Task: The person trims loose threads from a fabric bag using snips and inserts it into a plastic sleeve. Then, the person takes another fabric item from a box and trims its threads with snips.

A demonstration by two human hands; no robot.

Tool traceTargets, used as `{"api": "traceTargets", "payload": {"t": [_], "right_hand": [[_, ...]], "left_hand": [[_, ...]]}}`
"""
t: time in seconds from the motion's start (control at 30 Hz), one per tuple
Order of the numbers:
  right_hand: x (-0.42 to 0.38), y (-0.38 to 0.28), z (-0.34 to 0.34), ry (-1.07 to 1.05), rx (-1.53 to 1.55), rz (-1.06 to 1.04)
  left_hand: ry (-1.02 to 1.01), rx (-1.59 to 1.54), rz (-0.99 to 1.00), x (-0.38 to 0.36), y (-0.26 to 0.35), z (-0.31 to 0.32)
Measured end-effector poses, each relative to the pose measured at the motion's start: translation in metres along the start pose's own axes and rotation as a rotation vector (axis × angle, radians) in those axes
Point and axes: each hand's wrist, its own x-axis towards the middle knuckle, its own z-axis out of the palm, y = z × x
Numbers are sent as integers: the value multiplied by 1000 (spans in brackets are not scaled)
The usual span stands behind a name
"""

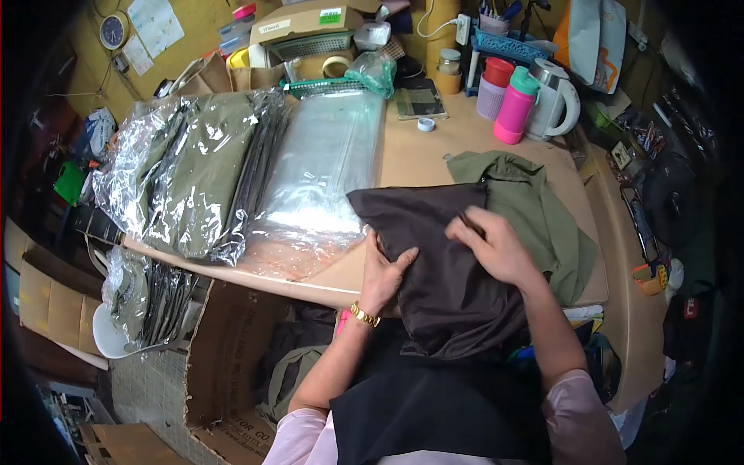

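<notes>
A dark brown cloth piece (442, 271), smooth and slightly shiny, lies over the table's front edge and drapes toward my lap. My left hand (387, 267) grips its left edge, thumb on top and the other fingers partly hidden underneath. Above its upper right part is my right hand (496, 246), fingers curled together; whatever is pinched there is too small to make out. Behind and to the right, partly covered by the brown cloth, spreads an olive green cloth piece (535, 213).
Clear plastic bags (322, 170) lie stacked left of centre, beside olive cloth in plastic packaging (205, 170). A pink bottle (515, 108) and a kettle (552, 101) stand at the back right. Below the table is an open cardboard box (225, 364) with cloth inside.
</notes>
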Motion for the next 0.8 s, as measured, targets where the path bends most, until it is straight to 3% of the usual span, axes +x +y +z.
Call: {"api": "traceTargets", "payload": {"t": [0.07, 0.13, 0.2, 0.27, 0.33, 0.4, 0.47, 0.57, 0.67, 0.8], "right_hand": [[47, 8, 21, 125, 181, -81], [97, 29, 56, 170, 166, -108], [136, 71, 98, 280, 110, -178], [153, 76, 108, -106, -165, 10], [146, 55, 95, -224, -63, 84], [134, 37, 83, -222, -58, 63], [113, 19, 74, -15, 154, -119], [90, -7, 59, 65, -2, -205], [78, -7, 58, 100, -37, -363], [62, -18, 54, 156, -43, -393]], "left_hand": [[-51, 102, 70, -6, -4, 2], [-58, 96, 90, -12, 7, 5], [-96, 18, -36, -17, 14, -1], [-112, 45, 4, -18, 3, -15], [-124, 72, 59, -10, 9, -29], [-12, 124, -34, -11, 25, -41], [-1, -14, -36, -2, 54, -44], [45, 253, 109, 17, 75, -48], [44, 57, 34, 26, 95, -38], [28, 55, 58, 24, 98, -32]]}}
